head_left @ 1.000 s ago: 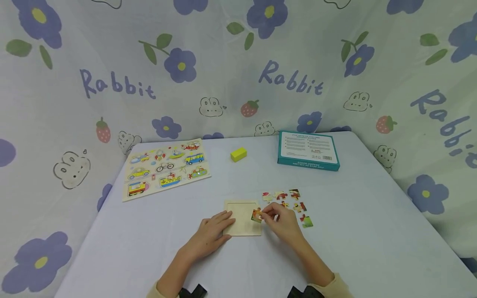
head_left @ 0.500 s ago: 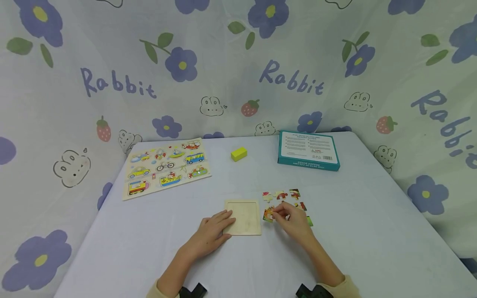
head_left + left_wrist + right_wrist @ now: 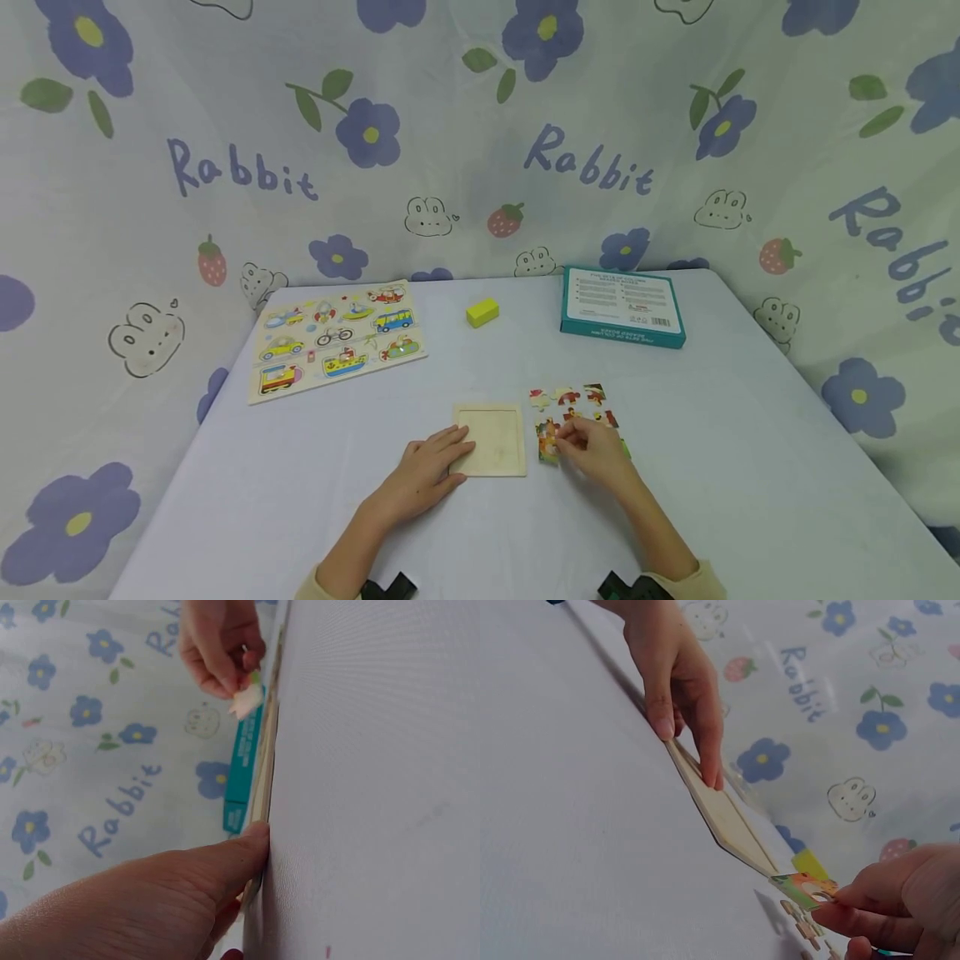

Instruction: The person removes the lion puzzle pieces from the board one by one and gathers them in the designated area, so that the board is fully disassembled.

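My left hand (image 3: pixel 422 477) rests on the left side of a square, shallow wooden puzzle tray (image 3: pixel 491 450). In the right wrist view its fingertips touch the tray's inside, and the thumb lies at the near edge. My right hand (image 3: pixel 597 456) pinches a jigsaw piece (image 3: pixel 804 889) between thumb and fingers, just right of the tray. That piece shows green, orange and white, and is held up off the cloth, tilted. Loose jigsaw pieces (image 3: pixel 567 396) lie beyond and beneath the right hand, which hides some of them.
A wooden vehicle puzzle board (image 3: pixel 337 337) lies at the back left. A yellow block (image 3: pixel 482 313) sits at the back middle. Right of it lies a teal box (image 3: pixel 622 307) with a white label. White cloth covers the table (image 3: pixel 750 467), and a printed curtain hangs behind.
My right hand has drawn back to the right with the jigsaw piece, from the tray's right edge to beside the loose pieces. The left hand stays on the tray.
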The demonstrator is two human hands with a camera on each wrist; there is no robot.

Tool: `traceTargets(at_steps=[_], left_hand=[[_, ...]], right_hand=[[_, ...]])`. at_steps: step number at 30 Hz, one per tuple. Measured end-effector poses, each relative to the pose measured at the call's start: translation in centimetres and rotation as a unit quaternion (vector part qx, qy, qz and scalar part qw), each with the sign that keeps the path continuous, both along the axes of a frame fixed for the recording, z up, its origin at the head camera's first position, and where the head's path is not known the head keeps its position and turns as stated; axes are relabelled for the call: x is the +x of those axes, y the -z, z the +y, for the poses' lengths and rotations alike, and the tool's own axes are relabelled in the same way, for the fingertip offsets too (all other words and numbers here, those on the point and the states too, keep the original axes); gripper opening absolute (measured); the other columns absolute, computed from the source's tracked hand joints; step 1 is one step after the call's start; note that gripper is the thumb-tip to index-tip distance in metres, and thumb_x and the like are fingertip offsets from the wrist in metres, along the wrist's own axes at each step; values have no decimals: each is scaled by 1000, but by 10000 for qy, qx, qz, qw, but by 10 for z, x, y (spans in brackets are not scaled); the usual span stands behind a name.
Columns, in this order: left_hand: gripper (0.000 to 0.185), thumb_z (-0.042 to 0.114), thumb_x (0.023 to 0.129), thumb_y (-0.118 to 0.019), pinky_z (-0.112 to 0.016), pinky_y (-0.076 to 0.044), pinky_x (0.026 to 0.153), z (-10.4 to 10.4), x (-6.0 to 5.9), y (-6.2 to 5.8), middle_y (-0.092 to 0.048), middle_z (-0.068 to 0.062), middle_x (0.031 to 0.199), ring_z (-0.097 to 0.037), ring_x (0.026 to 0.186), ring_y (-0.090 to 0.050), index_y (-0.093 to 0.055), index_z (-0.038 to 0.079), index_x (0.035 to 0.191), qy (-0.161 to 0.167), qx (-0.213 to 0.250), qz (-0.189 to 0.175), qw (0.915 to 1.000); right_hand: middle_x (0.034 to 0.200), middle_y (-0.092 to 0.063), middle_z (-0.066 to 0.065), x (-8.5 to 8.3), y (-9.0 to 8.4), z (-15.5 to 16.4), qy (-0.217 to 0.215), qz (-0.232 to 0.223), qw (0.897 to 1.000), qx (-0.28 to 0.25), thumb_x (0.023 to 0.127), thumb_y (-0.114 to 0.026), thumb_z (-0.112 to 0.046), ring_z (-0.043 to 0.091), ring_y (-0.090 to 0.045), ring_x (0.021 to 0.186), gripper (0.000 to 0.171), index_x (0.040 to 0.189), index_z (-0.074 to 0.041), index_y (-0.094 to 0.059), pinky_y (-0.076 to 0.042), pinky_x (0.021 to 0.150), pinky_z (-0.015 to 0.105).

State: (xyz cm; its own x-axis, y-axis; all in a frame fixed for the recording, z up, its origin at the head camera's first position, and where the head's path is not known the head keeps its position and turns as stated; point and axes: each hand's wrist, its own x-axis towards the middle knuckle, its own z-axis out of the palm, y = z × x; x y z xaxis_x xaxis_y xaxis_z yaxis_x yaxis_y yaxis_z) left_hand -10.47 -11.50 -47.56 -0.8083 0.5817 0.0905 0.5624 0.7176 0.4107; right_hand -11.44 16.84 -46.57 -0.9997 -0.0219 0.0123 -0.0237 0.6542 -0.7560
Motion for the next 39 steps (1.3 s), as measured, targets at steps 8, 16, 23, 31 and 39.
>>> traceTargets(at_steps=[8,16,23,31,39], left_hand=[[45,32,86,-56,-41,-29,86,0,1,0,-36,-2,140,-19,130,-29,-48,16,128,-11,15,24,10000],[46,33,86,-56,-40,-29,86,0,1,3,-36,-1,140,-18,130,-28,-47,17,129,-64,-17,50,10000],[46,33,86,-56,-40,-29,86,0,1,3,-36,-1,140,-18,130,-28,-47,17,129,-67,4,59,10000],[46,32,86,-56,-40,-29,87,0,0,2,-36,-1,140,-18,130,-28,-48,17,128,-56,60,20,10000],[46,33,86,-56,-40,-29,86,0,1,0,-36,-2,140,-18,130,-29,-48,17,128,-58,-2,5,10000]], right_hand=[[62,-54,-6,2,2,1,-125,-51,9995,284,75,-67,-8,9,-46,60,9,72,-14,-62,-40,52,20],[63,-53,-7,1,6,2,-113,94,9985,520,74,-68,-8,9,-45,61,10,73,-15,-62,-39,53,20],[63,-53,-7,0,8,3,-158,206,9977,628,74,-69,-8,8,-44,60,10,72,-15,-61,-39,53,20],[63,-54,-7,-1,8,3,-142,169,9978,619,74,-68,-9,9,-45,61,9,73,-15,-61,-39,54,20],[63,-54,-8,-1,9,3,-169,153,9979,599,74,-68,-10,8,-45,61,9,73,-15,-61,-39,55,20]])
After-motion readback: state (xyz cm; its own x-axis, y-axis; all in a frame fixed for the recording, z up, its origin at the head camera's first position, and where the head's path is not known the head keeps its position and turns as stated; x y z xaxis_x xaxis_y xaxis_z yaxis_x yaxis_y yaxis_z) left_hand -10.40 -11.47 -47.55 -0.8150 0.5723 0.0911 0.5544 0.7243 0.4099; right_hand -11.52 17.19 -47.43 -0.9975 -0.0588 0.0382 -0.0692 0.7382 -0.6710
